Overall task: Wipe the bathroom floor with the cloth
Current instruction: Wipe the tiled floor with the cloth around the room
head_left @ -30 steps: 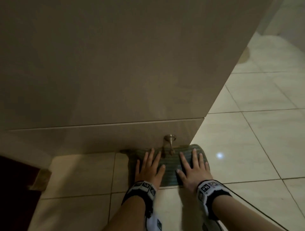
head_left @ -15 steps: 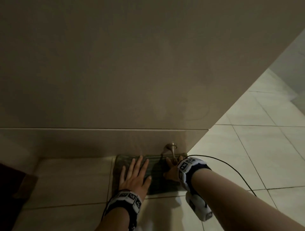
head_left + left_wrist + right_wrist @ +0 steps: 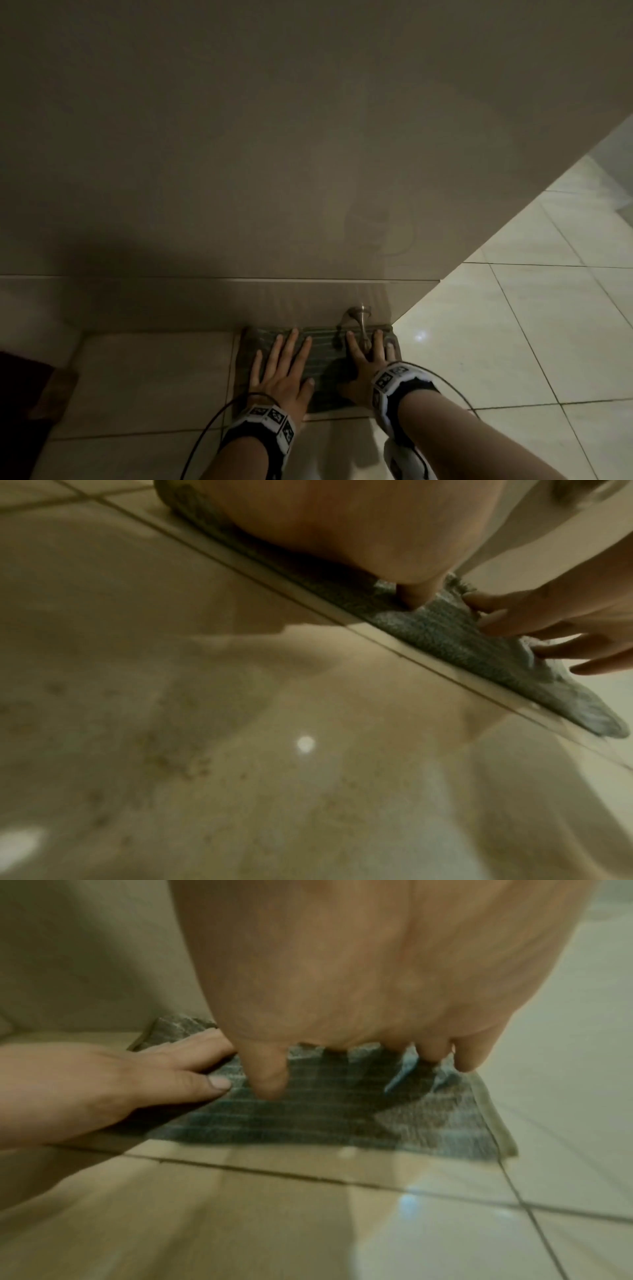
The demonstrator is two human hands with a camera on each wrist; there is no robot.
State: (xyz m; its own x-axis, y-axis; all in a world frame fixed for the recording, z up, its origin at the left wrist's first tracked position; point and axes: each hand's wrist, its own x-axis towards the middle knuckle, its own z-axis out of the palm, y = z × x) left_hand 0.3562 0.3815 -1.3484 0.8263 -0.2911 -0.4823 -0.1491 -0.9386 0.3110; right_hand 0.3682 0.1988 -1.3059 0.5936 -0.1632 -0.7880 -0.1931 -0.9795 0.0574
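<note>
A grey-green striped cloth (image 3: 323, 371) lies flat on the tiled floor (image 3: 144, 383), its far edge against the wall's base. My left hand (image 3: 281, 368) presses on the cloth's left half with straight, spread fingers. My right hand (image 3: 368, 356) presses flat on the right half, its fingers reaching past either side of a metal door stopper (image 3: 361, 320). The right wrist view shows the cloth (image 3: 325, 1121) under my right hand (image 3: 359, 993), with the left hand (image 3: 113, 1088) beside it. From the left wrist, the cloth (image 3: 431, 628) shows edge-on below my left hand (image 3: 342, 523).
A tall beige tiled wall (image 3: 274, 154) rises right behind the cloth and ends in a corner at the right (image 3: 431, 291). Pale glossy floor tiles (image 3: 513, 342) spread out to the right. A dark brown object (image 3: 24, 411) stands at the far left.
The cloth has slid left along the wall's base, so the stopper now stands near its right end. My right hand has turned to lie flat again with fingers forward.
</note>
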